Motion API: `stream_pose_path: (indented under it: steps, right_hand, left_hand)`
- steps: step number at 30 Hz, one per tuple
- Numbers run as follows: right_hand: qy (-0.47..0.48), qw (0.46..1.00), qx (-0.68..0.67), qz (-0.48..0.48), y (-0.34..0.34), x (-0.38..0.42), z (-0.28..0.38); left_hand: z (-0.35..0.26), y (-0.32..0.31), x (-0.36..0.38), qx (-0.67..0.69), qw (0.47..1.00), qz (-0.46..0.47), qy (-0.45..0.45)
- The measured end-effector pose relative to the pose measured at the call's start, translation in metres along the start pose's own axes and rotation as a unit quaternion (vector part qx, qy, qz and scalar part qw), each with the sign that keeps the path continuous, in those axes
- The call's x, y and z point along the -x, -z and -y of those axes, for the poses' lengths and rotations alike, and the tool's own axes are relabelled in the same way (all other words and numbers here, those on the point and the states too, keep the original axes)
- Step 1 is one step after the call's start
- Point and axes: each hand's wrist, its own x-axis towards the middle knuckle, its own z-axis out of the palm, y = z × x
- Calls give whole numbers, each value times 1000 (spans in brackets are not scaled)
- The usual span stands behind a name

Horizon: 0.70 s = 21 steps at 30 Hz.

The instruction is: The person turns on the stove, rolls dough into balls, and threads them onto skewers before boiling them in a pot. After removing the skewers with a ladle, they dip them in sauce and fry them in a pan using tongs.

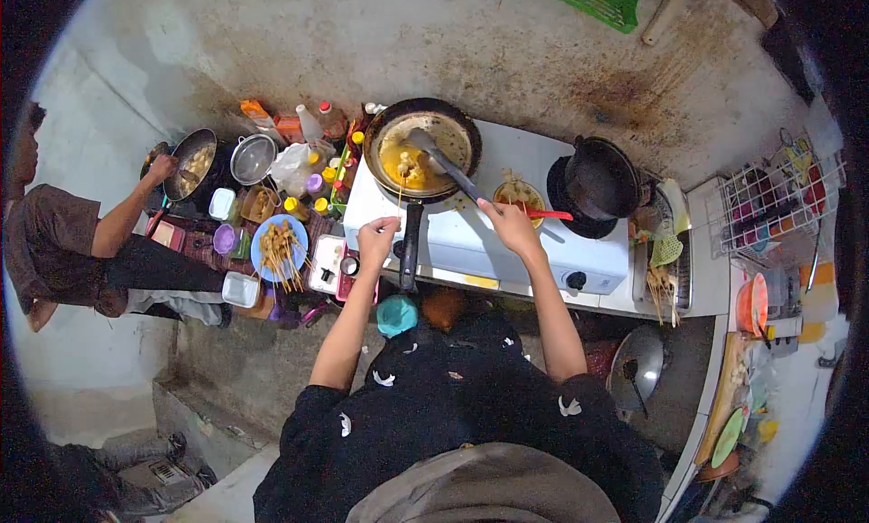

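Note:
My left hand (377, 241) pinches the lower end of a thin skewer (401, 190) that reaches over the rim of the frying pan (472, 138). Pale food (409, 170) sits at the skewer's upper end, in the yellow oil or liquid of the pan. My right hand (511, 228) is closed around the handle of a dark spatula (445, 163), whose grey head rests inside the pan near the food. Beside my right hand stands a bowl (520, 195) with food and a red-handled utensil (547, 214). The pan's black handle (411, 247) points toward me, held by neither hand.
A black pot (601, 181) stands on the stove's (561, 251) right burner. Left are bottles, containers and a blue plate (264, 226) of skewers. A co-worker (63, 242) stirs a wok (201, 143) at far left. More skewers (662, 288) lie right, near a wire rack (769, 206).

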Motion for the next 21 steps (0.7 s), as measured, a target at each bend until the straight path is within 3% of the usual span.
stream_pose_path:
  steps: [2, 5, 8, 10, 11, 13, 19, 21]
  right_hand:
    - [-1, 1000, 29, 6, -3, -6, -8]
    - [19, 999, -40, -12, -1, 0, -3]
    - [42, 997, 9, -65, -1, 0, -6]
    - [8, 999, -34, 34, 5, 2, -3]
    - [8, 999, -33, 33, 7, 3, -1]
    - [33, 999, -2, -42, 7, 9, 3]
    - [8, 999, -43, 0, 11, 12, 8]
    - [50, 996, -59, -45, 6, 10, 5]
  left_hand:
    - [0, -1, -1, 1, 1000, 3, 2]
    - [1, -1, 0, -18, 1000, -6, -12]
    - [6, -3, -2, -2, 1000, -6, -9]
    - [1, -2, 0, -16, 1000, -8, -11]
    - [-2, -2, 0, -14, 1000, -8, -11]
    - [-4, -2, 1, -43, 999, -11, 2]
    - [0, -2, -1, -25, 1000, -6, -14]
    - [2, -3, -1, -13, 1000, -11, -8]
